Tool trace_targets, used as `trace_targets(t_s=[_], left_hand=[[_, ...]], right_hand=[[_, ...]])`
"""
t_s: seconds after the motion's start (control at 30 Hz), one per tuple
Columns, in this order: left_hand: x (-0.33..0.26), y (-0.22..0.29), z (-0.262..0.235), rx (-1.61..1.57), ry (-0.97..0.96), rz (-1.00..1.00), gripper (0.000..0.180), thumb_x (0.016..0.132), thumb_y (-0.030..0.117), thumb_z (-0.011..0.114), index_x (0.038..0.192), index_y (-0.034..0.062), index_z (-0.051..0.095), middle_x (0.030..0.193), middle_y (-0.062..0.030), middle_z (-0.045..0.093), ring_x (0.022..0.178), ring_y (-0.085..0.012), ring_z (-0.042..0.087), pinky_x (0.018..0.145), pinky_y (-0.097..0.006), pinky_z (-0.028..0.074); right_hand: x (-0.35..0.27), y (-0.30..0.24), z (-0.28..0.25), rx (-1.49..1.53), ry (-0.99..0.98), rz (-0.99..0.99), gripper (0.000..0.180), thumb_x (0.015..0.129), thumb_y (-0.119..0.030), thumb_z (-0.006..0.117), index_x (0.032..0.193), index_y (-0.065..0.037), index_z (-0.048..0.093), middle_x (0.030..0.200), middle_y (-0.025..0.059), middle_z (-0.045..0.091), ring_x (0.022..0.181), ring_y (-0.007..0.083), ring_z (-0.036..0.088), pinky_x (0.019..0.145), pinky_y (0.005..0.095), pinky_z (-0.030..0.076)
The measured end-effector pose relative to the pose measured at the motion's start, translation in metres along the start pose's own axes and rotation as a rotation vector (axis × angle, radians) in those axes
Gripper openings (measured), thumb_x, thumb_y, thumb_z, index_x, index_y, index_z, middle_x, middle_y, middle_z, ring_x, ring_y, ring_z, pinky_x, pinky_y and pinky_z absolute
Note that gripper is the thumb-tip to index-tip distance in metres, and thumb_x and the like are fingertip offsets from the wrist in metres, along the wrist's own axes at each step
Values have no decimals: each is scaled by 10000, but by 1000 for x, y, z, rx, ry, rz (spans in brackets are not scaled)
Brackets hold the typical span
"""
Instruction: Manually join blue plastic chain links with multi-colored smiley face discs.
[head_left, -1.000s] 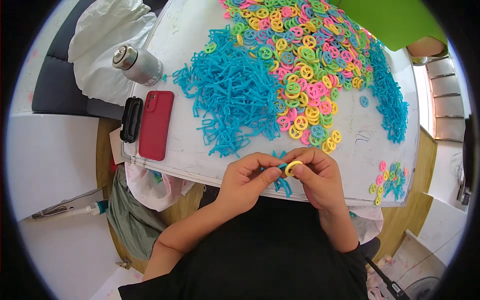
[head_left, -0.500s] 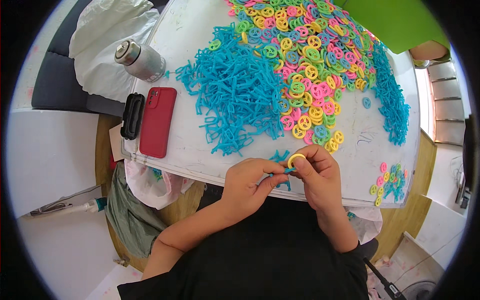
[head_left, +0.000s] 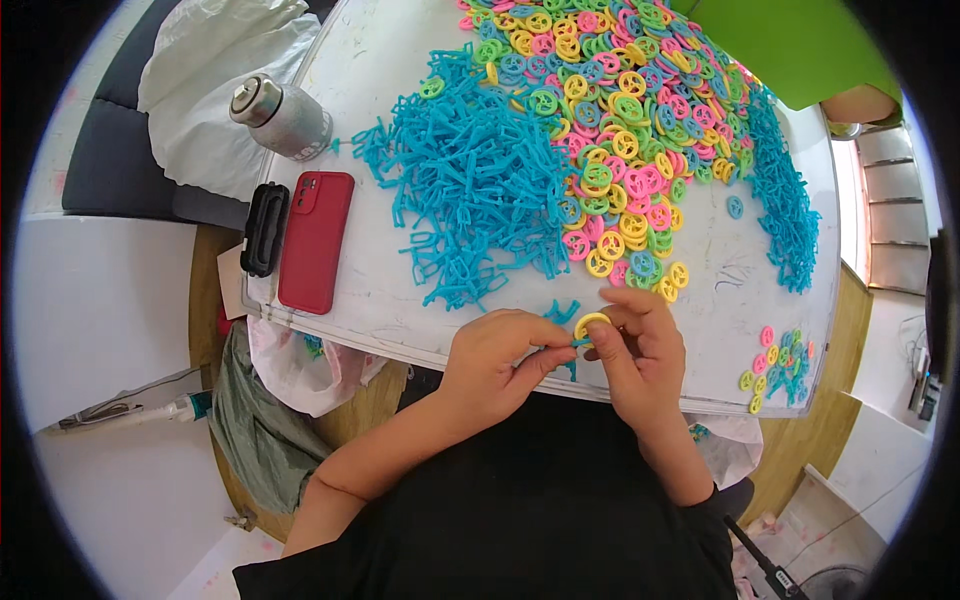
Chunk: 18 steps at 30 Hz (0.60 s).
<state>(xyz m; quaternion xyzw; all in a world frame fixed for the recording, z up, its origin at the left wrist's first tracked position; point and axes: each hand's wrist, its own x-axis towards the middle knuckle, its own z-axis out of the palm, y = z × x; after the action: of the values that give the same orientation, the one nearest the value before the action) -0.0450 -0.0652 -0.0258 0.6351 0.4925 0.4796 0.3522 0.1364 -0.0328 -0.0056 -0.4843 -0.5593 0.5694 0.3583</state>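
My left hand (head_left: 495,358) and my right hand (head_left: 640,350) meet at the near edge of the white table (head_left: 390,300). Between their fingertips sits a small yellow plastic ring (head_left: 590,324), gripped by the right hand. The left hand pinches a thin blue plastic piece (head_left: 573,343) against the ring. Just beyond the hands lies a big heap of blue plastic pieces (head_left: 480,190), and beside it a spread of yellow, pink, green and blue rings (head_left: 620,120).
A red phone (head_left: 315,240) and a black case (head_left: 265,228) lie at the table's left edge, with a metal bottle (head_left: 280,115) behind them. A small cluster of joined rings (head_left: 775,365) lies at the right. More blue pieces (head_left: 785,210) line the far right.
Both hands shifted slightly toward the table, still holding the yellow ring and blue piece together; the view moved a little.
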Motion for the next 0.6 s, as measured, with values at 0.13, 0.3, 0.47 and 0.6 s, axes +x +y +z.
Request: trace_targets(t_s=[0.13,0.3,0.47,0.6], left_hand=[[-3,-3,-3,-88,-7,-21,134,815,81,780,908,65,685,846,-80,709,759,-254,685,652,-341,511],[-4,0,-4,-211,-7,-152,123,842,82,772,928,49,690,869,-84,719,792,-203,700,690,-309,529],[-14,-2,8,-385,102,-257,117,861,80,767,934,29,690,879,-71,722,804,-153,698,726,-290,546],[-14,0,12,-402,172,-268,113,860,59,763,942,27,691,883,-71,727,815,-148,700,735,-290,550]], right_hand=[[1,5,-11,-80,-140,-200,341,920,-31,658,1255,22,622,916,77,633,802,113,624,704,233,534],[-4,2,-14,-181,-237,-188,424,873,-14,698,1285,29,609,904,78,609,751,118,597,698,242,532],[7,-3,-14,-580,-174,-602,404,825,-20,734,1221,-9,652,785,73,602,675,155,589,590,264,485],[5,-1,-7,-581,-105,-636,385,818,-27,744,1195,-33,666,747,73,604,659,185,599,567,275,475]])
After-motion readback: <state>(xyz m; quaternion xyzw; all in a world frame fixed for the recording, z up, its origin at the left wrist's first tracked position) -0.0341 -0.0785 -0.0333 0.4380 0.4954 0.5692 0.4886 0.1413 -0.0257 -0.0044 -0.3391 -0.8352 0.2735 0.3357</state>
